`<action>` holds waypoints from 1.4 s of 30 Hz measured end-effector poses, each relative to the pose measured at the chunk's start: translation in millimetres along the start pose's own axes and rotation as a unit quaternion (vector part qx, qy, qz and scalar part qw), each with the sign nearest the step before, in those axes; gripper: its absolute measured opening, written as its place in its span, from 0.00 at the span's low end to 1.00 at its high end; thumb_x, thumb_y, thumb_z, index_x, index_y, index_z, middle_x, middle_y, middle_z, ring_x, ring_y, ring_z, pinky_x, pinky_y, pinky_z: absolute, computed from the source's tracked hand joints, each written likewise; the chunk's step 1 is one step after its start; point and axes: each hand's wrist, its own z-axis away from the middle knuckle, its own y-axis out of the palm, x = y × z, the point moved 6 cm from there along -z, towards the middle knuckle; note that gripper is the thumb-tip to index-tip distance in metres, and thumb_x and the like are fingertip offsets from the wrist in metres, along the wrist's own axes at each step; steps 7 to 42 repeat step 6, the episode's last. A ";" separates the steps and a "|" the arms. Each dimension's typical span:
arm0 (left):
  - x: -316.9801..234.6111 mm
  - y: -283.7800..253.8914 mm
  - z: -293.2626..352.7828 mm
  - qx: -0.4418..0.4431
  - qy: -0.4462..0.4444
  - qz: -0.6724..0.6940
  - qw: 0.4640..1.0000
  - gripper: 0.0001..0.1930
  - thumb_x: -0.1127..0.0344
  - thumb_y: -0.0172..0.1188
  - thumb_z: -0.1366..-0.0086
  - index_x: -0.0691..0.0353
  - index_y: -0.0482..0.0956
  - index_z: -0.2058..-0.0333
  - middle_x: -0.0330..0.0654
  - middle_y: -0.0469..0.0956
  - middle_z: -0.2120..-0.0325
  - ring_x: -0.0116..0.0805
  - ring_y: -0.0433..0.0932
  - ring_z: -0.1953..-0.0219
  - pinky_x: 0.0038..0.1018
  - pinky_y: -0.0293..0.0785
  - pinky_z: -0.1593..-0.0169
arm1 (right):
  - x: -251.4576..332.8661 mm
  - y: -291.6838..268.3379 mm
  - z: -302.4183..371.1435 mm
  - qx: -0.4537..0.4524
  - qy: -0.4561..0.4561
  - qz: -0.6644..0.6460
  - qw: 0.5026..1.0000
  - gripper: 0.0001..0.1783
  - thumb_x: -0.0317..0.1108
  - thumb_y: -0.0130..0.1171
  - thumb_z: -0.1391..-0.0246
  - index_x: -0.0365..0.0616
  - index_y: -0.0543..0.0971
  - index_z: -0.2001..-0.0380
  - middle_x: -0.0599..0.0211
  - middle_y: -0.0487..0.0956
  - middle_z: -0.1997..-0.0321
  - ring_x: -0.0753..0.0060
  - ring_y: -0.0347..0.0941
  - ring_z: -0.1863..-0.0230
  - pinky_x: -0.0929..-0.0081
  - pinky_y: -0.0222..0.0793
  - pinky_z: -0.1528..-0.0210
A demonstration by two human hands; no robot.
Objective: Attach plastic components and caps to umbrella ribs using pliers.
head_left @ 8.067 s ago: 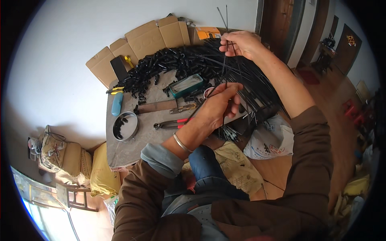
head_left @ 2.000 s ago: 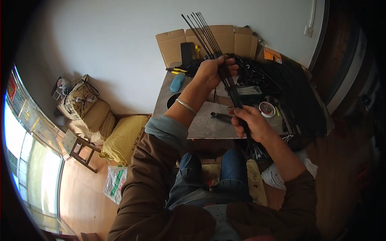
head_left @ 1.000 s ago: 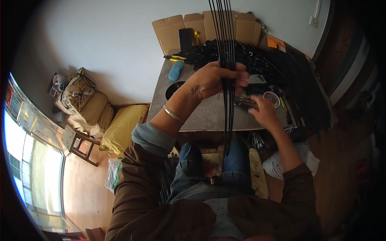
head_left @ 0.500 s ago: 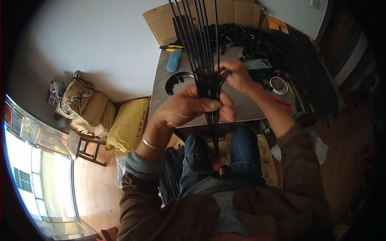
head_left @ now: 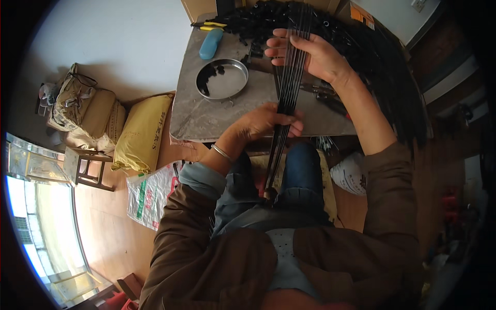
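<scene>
A bundle of long, thin black rods (head_left: 290, 88) stands at a slant before me, its lower end between my knees and its upper end leaning over the table. My left hand (head_left: 263, 122) is closed around the lower middle of the bundle, thumb across the front. Higher up, my right hand (head_left: 316, 56) has its thumb over the rods and its fingers behind them, the fingertips reaching out past the left side. Below my left hand the rods draw close together; above it they spread slightly.
On the grey table (head_left: 188, 116) are a round metal dish (head_left: 238, 85) with small black pieces, a blue case (head_left: 211, 44) and yellow-handled pliers (head_left: 213, 26). Black parts (head_left: 258, 20) are heaped along the back. A yellow sack (head_left: 142, 134) and wooden stool (head_left: 90, 173) stand left.
My right hand has gone from beside the bundle to farther up it, thumb now across the rods. The rods lean more to the right. The whole view has shifted, bringing the dish into fuller sight.
</scene>
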 end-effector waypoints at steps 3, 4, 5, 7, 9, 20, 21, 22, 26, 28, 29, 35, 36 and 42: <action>-5.3 10.7 11.1 -0.065 0.041 -0.057 0.995 0.24 0.67 0.57 0.37 0.70 0.64 0.45 0.51 0.76 0.57 0.39 0.78 0.56 0.31 0.76 0.52 | 3.2 9.5 8.5 -0.036 -0.015 -0.004 0.999 0.17 0.35 0.46 0.36 0.37 0.71 0.49 0.61 0.78 0.63 0.59 0.78 0.59 0.62 0.75 0.51; -8.1 11.8 15.6 -0.123 0.075 -0.122 0.982 0.29 0.64 0.60 0.38 0.69 0.60 0.42 0.51 0.75 0.55 0.39 0.77 0.55 0.31 0.76 0.51 | 5.3 13.9 14.1 -0.048 -0.027 0.022 0.998 0.16 0.36 0.46 0.36 0.37 0.71 0.50 0.63 0.78 0.64 0.58 0.78 0.60 0.61 0.75 0.52; -10.8 2.5 20.3 -0.223 0.167 -0.209 0.938 0.34 0.62 0.61 0.38 0.65 0.55 0.38 0.53 0.72 0.52 0.39 0.76 0.53 0.31 0.75 0.50 | 5.7 20.6 19.0 -0.025 -0.040 0.042 0.998 0.17 0.36 0.46 0.36 0.37 0.71 0.49 0.63 0.78 0.64 0.57 0.78 0.59 0.62 0.75 0.52; -10.9 -2.6 29.3 -0.316 0.253 -0.292 0.867 0.40 0.60 0.62 0.39 0.61 0.49 0.35 0.55 0.69 0.49 0.40 0.75 0.51 0.31 0.74 0.49 | 5.6 28.2 23.9 -0.002 -0.055 0.061 0.997 0.17 0.36 0.46 0.36 0.37 0.70 0.49 0.63 0.78 0.64 0.56 0.78 0.59 0.63 0.75 0.52; -10.9 -2.6 29.3 -0.316 0.253 -0.292 0.867 0.40 0.60 0.62 0.39 0.61 0.49 0.35 0.55 0.69 0.49 0.40 0.75 0.51 0.31 0.74 0.49 | 5.6 28.2 23.9 -0.002 -0.055 0.061 0.997 0.17 0.36 0.46 0.36 0.37 0.70 0.49 0.63 0.78 0.64 0.56 0.78 0.59 0.63 0.75 0.52; -10.9 -2.6 29.3 -0.316 0.253 -0.292 0.867 0.40 0.60 0.62 0.39 0.61 0.49 0.35 0.55 0.69 0.49 0.40 0.75 0.51 0.31 0.74 0.49 | 5.6 28.2 23.9 -0.002 -0.055 0.061 0.997 0.17 0.36 0.46 0.36 0.37 0.70 0.49 0.63 0.78 0.64 0.56 0.78 0.59 0.63 0.75 0.52; -10.9 -2.6 29.3 -0.316 0.253 -0.292 0.867 0.40 0.60 0.62 0.39 0.61 0.49 0.35 0.55 0.69 0.49 0.40 0.75 0.51 0.31 0.74 0.49 | 5.6 28.2 23.9 -0.002 -0.055 0.061 0.997 0.17 0.36 0.46 0.36 0.37 0.70 0.49 0.63 0.78 0.64 0.56 0.78 0.59 0.63 0.75 0.52; -10.9 -2.6 29.3 -0.316 0.253 -0.292 0.867 0.40 0.60 0.62 0.39 0.61 0.49 0.35 0.55 0.69 0.49 0.40 0.75 0.51 0.31 0.74 0.49 | 5.6 28.2 23.9 -0.002 -0.055 0.061 0.997 0.17 0.36 0.46 0.36 0.37 0.70 0.49 0.63 0.78 0.64 0.56 0.78 0.59 0.63 0.75 0.52; -10.9 -2.6 29.3 -0.316 0.253 -0.292 0.867 0.40 0.60 0.62 0.39 0.61 0.49 0.35 0.55 0.69 0.49 0.40 0.75 0.51 0.31 0.74 0.49 | 5.6 28.2 23.9 -0.002 -0.055 0.061 0.997 0.17 0.36 0.46 0.36 0.37 0.70 0.49 0.63 0.78 0.64 0.56 0.78 0.59 0.63 0.75 0.52; -10.9 -2.6 29.3 -0.316 0.253 -0.292 0.867 0.40 0.60 0.62 0.39 0.61 0.49 0.35 0.55 0.69 0.49 0.40 0.75 0.51 0.31 0.74 0.49 | 5.6 28.2 23.9 -0.002 -0.055 0.061 0.997 0.17 0.36 0.46 0.36 0.37 0.70 0.49 0.63 0.78 0.64 0.56 0.78 0.59 0.63 0.75 0.52; -10.9 -2.6 29.3 -0.316 0.253 -0.292 0.867 0.40 0.60 0.62 0.39 0.61 0.49 0.35 0.55 0.69 0.49 0.40 0.75 0.51 0.31 0.74 0.49 | 5.6 28.2 23.9 -0.002 -0.055 0.061 0.997 0.17 0.36 0.46 0.36 0.37 0.70 0.49 0.63 0.78 0.64 0.56 0.78 0.59 0.63 0.75 0.52; -10.9 -2.6 29.3 -0.316 0.253 -0.292 0.867 0.40 0.60 0.62 0.39 0.61 0.49 0.35 0.55 0.69 0.49 0.40 0.75 0.51 0.31 0.74 0.49 | 5.6 28.2 23.9 -0.002 -0.055 0.061 0.997 0.17 0.36 0.46 0.36 0.37 0.70 0.49 0.63 0.78 0.64 0.56 0.78 0.59 0.63 0.75 0.52; -10.9 -2.6 29.3 -0.316 0.253 -0.292 0.867 0.40 0.60 0.62 0.39 0.61 0.49 0.35 0.55 0.69 0.49 0.40 0.75 0.51 0.31 0.74 0.49 | 5.6 28.2 23.9 -0.002 -0.055 0.061 0.997 0.17 0.36 0.46 0.36 0.37 0.70 0.49 0.63 0.78 0.64 0.56 0.78 0.59 0.63 0.75 0.52; -10.9 -2.6 29.3 -0.316 0.253 -0.292 0.867 0.40 0.60 0.62 0.39 0.61 0.49 0.35 0.55 0.69 0.49 0.40 0.75 0.51 0.31 0.74 0.49 | 5.6 28.2 23.9 -0.002 -0.055 0.061 0.997 0.17 0.36 0.46 0.36 0.37 0.70 0.49 0.63 0.78 0.64 0.56 0.78 0.59 0.63 0.75 0.52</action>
